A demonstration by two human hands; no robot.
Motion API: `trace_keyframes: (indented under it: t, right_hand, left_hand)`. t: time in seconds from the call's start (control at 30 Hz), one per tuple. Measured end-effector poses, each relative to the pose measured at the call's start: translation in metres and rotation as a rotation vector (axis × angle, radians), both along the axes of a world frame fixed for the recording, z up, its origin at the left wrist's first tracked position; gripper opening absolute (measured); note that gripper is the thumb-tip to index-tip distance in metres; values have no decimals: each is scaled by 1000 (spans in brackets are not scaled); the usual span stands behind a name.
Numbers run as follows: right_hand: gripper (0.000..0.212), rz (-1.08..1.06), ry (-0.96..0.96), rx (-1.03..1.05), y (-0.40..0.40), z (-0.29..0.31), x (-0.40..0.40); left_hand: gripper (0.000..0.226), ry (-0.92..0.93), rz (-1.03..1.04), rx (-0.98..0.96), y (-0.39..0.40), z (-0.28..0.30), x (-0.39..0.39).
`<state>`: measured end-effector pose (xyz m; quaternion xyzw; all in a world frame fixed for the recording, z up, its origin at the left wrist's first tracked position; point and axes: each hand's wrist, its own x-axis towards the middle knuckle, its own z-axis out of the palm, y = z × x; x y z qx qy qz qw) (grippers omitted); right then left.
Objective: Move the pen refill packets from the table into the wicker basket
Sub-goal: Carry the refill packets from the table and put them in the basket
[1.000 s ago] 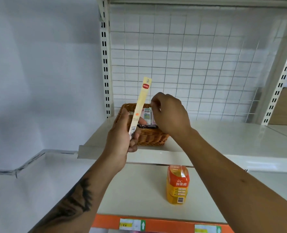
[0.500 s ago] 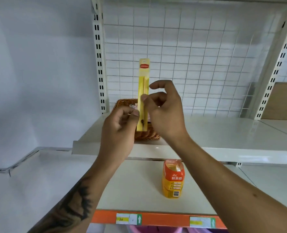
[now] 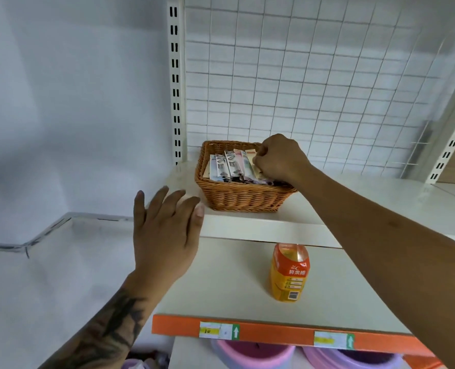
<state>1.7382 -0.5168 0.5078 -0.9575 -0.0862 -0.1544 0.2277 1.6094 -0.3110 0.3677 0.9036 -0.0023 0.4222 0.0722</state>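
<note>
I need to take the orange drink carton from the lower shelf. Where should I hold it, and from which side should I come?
Hold the orange drink carton around its middle, across its flat side faces, coming from the front, probably with the free left hand. It stands upright and alone on the lower shelf, so the sides are free. The folded top is sloped and looks less secure to pinch.

Your right hand (image 3: 281, 158) covers the right end of the packets (image 3: 231, 165), and your curled fingers hide whatever they pinch. Packet print is too small to read. The pink tubs (image 3: 253, 355) run off the bottom edge, under the shelf.
</note>
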Motion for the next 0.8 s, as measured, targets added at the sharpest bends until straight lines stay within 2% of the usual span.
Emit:
trace_keyframes:
  t: [0.1, 0.17, 0.3, 0.37, 0.5, 0.57, 0.7, 0.8]
  right_hand:
    - [14, -54, 13, -71, 4, -2, -1]
    - [15, -70, 31, -41, 4, 0, -3]
    - [16, 1, -83, 245, -9, 5, -23]
    - [20, 34, -184, 310, -19, -2, -45]
    - [36, 130, -485, 158, -42, -44, -95]
    - [40, 204, -581, 68, -51, -74, -124]
    - [44, 411, -522, -24, -53, -149, -192]
    - [45, 589, -393, -50, -42, -206, -247]
  left_hand:
    - [44, -6, -8, 18, 1, -3, -2]
    - [44, -13, -12, 32, 1, -4, -4]
    - [49, 23, 6, 33, -3, -4, -10]
    - [53, 65, 27, 27, -8, -7, -20]
    - [59, 186, 96, 60, -16, -22, -58]
    - [61, 249, 167, 4, -19, -34, -88]
    - [62, 439, 297, -159, -42, -78, -177]
    - [56, 519, 406, -168, -62, -120, -251]
